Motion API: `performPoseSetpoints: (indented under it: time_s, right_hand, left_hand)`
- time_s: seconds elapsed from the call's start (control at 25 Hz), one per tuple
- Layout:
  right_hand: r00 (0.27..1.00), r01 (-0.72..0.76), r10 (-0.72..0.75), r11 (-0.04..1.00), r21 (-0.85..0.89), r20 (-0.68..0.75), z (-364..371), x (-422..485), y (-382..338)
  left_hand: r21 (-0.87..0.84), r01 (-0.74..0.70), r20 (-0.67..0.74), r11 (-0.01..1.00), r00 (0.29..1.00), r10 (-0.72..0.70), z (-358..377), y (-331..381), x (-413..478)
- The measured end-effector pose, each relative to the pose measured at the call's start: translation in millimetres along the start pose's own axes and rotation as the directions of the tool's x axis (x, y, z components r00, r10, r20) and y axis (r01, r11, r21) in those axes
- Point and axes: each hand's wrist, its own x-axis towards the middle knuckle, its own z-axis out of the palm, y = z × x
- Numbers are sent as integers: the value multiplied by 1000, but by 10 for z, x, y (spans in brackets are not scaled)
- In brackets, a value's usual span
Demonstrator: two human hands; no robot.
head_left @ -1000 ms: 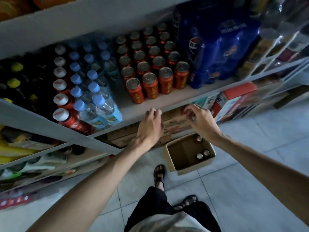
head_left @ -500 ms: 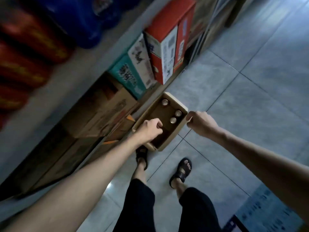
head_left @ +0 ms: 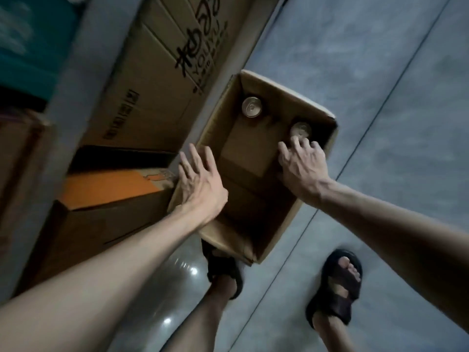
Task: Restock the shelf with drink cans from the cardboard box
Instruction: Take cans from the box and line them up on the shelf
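An open cardboard box [head_left: 314,110] stands on the floor in front of the bottom shelf. Two gold-topped drink cans stand upright at its far end, one in the far left corner [head_left: 251,106] and one by the right wall [head_left: 301,129]. My right hand [head_left: 302,166] is down inside the box just in front of the right can, fingers arched and fingertips touching that can's near edge. Whatever is under its palm is hidden. My left hand [head_left: 200,184] lies over the box's left rim with its fingers spread, holding nothing.
Large brown cartons [head_left: 152,85] and an orange-topped carton [head_left: 106,189] fill the bottom shelf just left of the box. Grey floor tiles [head_left: 380,72] stretch to the right. My sandalled feet [head_left: 340,283] stand just behind the box.
My view has dropped from the shelf of cans down close to the box. Both hands have come down with it: the right one has gone into the box, the left rests over the left rim.
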Motion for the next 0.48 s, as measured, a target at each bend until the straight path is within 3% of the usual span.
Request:
performPoseSetpoints:
  time_s: [0.12, 0.24, 0.48]
  right_hand:
    - [993, -104, 105, 994, -28, 51, 396, 247, -177]
    - [993, -107, 108, 994, -23, 40, 565, 364, -233]
    - [993, 113, -119, 963, -244, -11, 551, 297, -302]
  left_hand:
    - [-12, 68, -62, 998, 996, -69, 235, -71, 395]
    - [28, 72, -124, 997, 990, -68, 360, -61, 518]
    - [69, 96, -52, 993, 994, -93, 367, -65, 562]
